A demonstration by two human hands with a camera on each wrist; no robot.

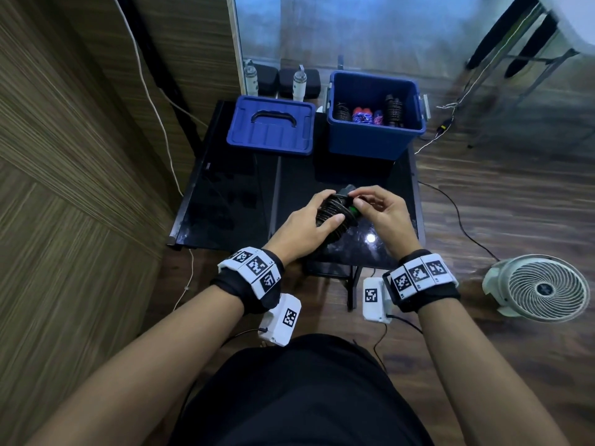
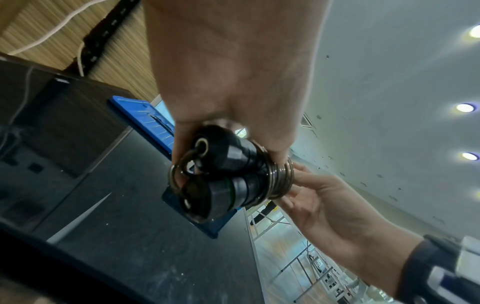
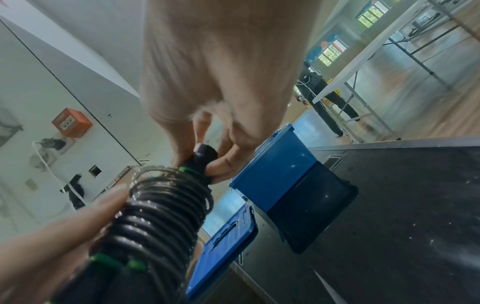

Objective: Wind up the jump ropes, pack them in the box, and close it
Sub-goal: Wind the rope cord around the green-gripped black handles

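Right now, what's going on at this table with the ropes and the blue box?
A person is winding a black jump rope over the black table. The left hand grips the coiled bundle, while the right hand pinches the handle end at its top. The blue box stands open at the back with several wound ropes already inside. Its lid lies flat to its left, so the box is not yet closed.

Table top (image 1: 231, 201): black, glossy, reflective, flecked with pale specks. Box (image 1: 370, 140) at 1 o'clock and lid (image 1: 273, 136) at 11 o'clock: smooth blue plastic, slight sheen. Jump rope (image 1: 335, 212): shiny coated cord wound over smooth black plastic handles with green rings. Floor (image 1: 502, 194): wood-grain. Wall panel (image 1: 64, 130) at 9 o'clock: matt, striated wood-look.
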